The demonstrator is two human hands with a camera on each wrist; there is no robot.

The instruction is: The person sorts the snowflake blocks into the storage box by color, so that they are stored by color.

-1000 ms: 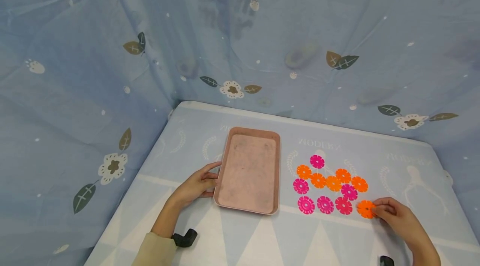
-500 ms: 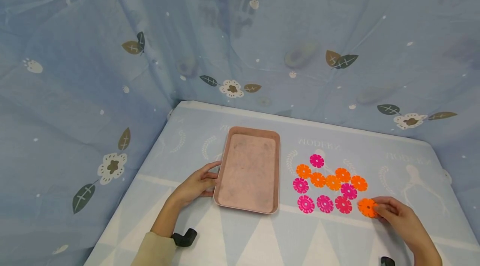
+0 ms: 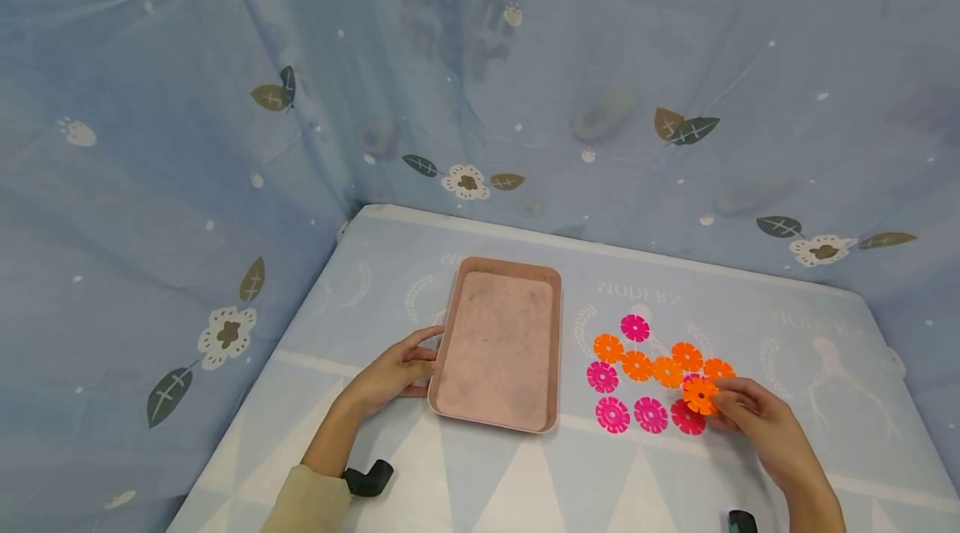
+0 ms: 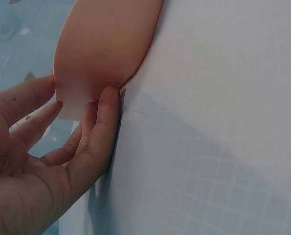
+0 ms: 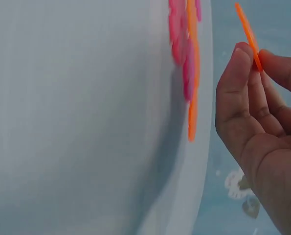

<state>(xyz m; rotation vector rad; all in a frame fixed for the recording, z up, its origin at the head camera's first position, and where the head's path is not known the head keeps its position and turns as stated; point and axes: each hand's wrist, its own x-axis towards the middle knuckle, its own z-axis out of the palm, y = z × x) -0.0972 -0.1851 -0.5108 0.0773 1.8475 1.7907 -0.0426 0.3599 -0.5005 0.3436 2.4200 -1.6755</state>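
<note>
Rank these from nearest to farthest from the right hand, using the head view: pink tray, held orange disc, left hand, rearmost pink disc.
1. Held orange disc: pinched in the right hand.
2. Rearmost pink disc: farther back, to the left.
3. Pink tray: farther left.
4. Left hand: touching the tray's left side.

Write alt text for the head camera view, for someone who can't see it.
A person's right hand pinches an orange notched disc above pink and orange discs on a pale patterned table. The left hand touches a shallow pink tray left of them; behind hangs a blue cloth with leaf and flower prints.
</note>
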